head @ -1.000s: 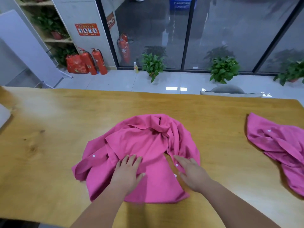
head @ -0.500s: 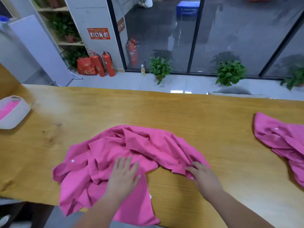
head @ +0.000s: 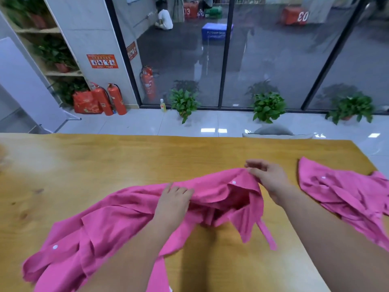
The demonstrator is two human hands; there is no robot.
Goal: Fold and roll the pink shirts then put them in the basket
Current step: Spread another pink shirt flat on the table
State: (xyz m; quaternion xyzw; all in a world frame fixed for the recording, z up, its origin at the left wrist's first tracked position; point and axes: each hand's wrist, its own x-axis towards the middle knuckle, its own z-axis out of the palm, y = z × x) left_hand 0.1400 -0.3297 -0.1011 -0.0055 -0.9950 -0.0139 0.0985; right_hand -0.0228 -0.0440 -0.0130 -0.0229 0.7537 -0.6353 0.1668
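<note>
Two hands that lay flat on the pink shirt (head: 117,218) half a second ago now clamp its far edge. Your left hand (head: 174,199) curls its fingers over a bunched fold at the middle of the frame, and your right hand (head: 269,178) pinches the hem just beside a white button (head: 233,182), right of centre. That edge is raised off the table (head: 105,157) and drawn out between your hands while the rest trails to the lower left, so I judge you are opening the garment to lay it flat; no fold is made yet. The second pink shirt (head: 345,192) lies crumpled at the right edge, untouched. The basket, in view at the left a moment ago, is out of frame now. As for writing, a red crate (head: 294,15) at the upper right reads "03"; the blue box (head: 216,32) at top centre carries a line too blurred to read, as does the red notice (head: 102,61) on the pillar.
</note>
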